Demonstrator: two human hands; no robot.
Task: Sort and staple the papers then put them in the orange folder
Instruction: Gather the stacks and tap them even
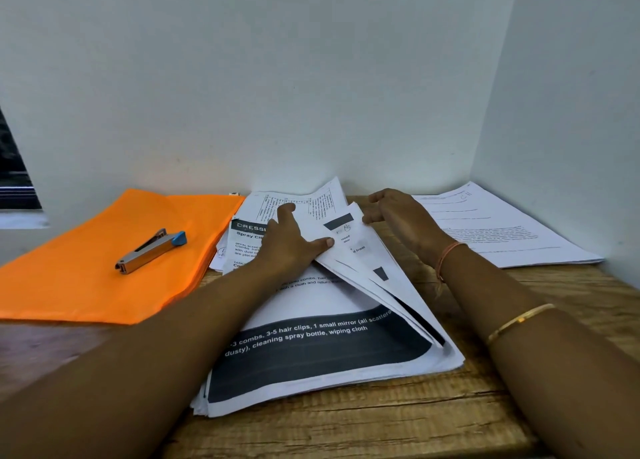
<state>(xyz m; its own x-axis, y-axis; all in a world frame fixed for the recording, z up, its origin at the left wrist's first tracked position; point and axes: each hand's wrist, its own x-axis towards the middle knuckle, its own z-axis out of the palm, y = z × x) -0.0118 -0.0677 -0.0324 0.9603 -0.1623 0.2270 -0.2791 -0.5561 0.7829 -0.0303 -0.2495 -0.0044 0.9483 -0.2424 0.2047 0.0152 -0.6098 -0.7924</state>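
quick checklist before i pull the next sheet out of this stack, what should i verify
1. Stack pinned: ok, the left hand presses on it beside the lifted sheets.
2. Hold on the lifted sheets: cannot tell, the right hand has its fingertips at their far edge.
3. Stack squared for stapling: not ok, the sheets are fanned and skewed.
4. Stapler free: ok, no hand touches it.
5. Orange folder ready to open: not ok, the stapler lies on it.
6. Second pile kept separate: ok, it lies flat at the right, apart from the stack.
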